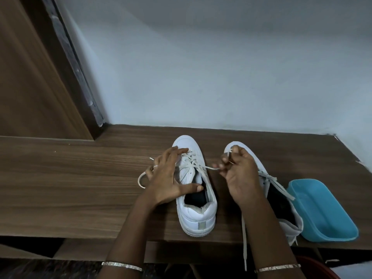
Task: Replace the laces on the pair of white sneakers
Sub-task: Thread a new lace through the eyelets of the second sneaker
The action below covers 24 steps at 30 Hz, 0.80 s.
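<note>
Two white sneakers stand toes-away on the wooden table [80, 178]. The left sneaker [196, 210] has its off-white lace [193, 161] partly threaded, and one end loops off to the left on the table. My left hand [171, 178] rests on that shoe with straight fingers, thumb at the opening. My right hand [239, 174] pinches the lace's other end, pulled out to the right of the eyelets. The right sneaker [281, 198] lies mostly behind my right hand, and its own lace [244, 238] hangs over the table's front edge.
A blue plastic tub [322, 208] sits right of the right sneaker, near the front edge. A grey wall runs behind the table and a wooden panel [30, 77] stands at the left. A red object [314, 266] shows below the table at the bottom right.
</note>
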### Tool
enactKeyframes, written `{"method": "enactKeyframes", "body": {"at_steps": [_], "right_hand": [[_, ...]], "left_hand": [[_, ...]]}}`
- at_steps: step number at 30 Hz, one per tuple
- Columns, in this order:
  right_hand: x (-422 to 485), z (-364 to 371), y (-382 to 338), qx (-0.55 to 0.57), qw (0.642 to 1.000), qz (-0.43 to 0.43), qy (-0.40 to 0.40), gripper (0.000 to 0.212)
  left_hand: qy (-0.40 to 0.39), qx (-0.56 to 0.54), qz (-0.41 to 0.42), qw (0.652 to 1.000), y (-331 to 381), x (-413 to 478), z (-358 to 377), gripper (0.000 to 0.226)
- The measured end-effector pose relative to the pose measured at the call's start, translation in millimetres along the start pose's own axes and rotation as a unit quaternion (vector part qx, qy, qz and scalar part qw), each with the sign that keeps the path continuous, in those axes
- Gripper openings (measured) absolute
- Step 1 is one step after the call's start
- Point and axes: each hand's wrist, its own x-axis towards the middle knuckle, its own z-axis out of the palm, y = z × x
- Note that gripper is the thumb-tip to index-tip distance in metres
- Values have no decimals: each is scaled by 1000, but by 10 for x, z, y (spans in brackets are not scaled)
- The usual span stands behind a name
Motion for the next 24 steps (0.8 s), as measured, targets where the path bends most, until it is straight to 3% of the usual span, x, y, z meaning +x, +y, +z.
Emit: {"method": "enactKeyframes", "body": {"at_steps": [5, 8, 10, 14, 16, 19, 22, 24], "right_hand": [[59, -230, -199, -150, 981, -99, 75, 18], [35, -243, -272, -305, 932, -181, 70, 11], [22, -200, -238, -412, 885, -217, 29, 9], [14, -112, 8, -593, 780, -169, -108, 9], [32, -94, 61, -618, 760, -159, -128, 8], [67, -137, -7, -564, 802, -154, -124, 3], [61, -187, -88, -443, 884, -123, -88, 11], [17, -152, -144, -303, 946, -89, -73, 20]], "left_hand": [[9, -7, -15, 1000, -26, 22, -50, 116], [14, -12, -23, 1000, -23, 25, -51, 121], [17, -10, -25, 999, -12, 40, -41, 122], [19, -11, -30, 999, 8, 35, -37, 122], [19, -10, -37, 999, 3, 41, -49, 120], [9, -2, -59, 998, 1, 52, -99, 114], [-14, -6, -63, 998, 2, 52, -135, 111], [-27, -9, -63, 998, 17, 50, -149, 110]]}}
